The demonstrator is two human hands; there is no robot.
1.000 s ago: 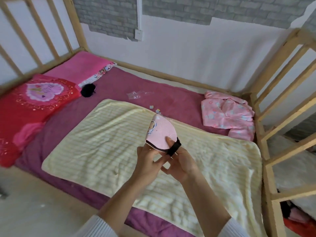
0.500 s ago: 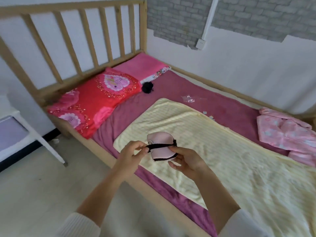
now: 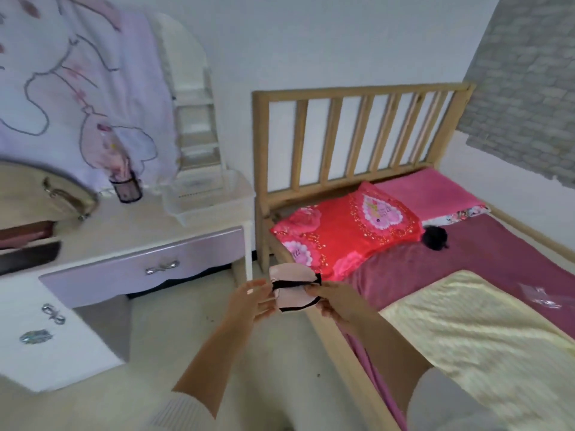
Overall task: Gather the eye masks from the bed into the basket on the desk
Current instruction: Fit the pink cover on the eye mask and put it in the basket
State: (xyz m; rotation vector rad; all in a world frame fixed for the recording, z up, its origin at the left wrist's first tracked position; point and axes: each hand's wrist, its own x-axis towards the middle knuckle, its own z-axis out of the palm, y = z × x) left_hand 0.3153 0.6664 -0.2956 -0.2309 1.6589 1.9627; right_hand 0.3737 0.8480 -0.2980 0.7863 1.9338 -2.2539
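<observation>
I hold a pink eye mask (image 3: 292, 298) with a black strap and black edging between both hands, above the floor beside the bed's near rail. My left hand (image 3: 249, 301) pinches the strap's left end; my right hand (image 3: 334, 300) grips the mask's right side. A white basket (image 3: 202, 197) stands on the back right part of the white desk (image 3: 133, 234). A black object (image 3: 434, 238), possibly another eye mask, lies on the purple sheet beside the red pillow (image 3: 345, 231).
The wooden bed (image 3: 351, 132) with slatted headboard fills the right, with a yellow blanket (image 3: 485, 331) and a clear plastic wrapper (image 3: 539, 295) on it. On the desk stand a black mesh cup (image 3: 126, 188), a round mirror (image 3: 37, 194) and a small shelf. A lilac drawer (image 3: 149, 269) faces me.
The view has swung left from the bed to the desk. Both hands have carried the pink eye mask off the yellow blanket to past the bed's edge.
</observation>
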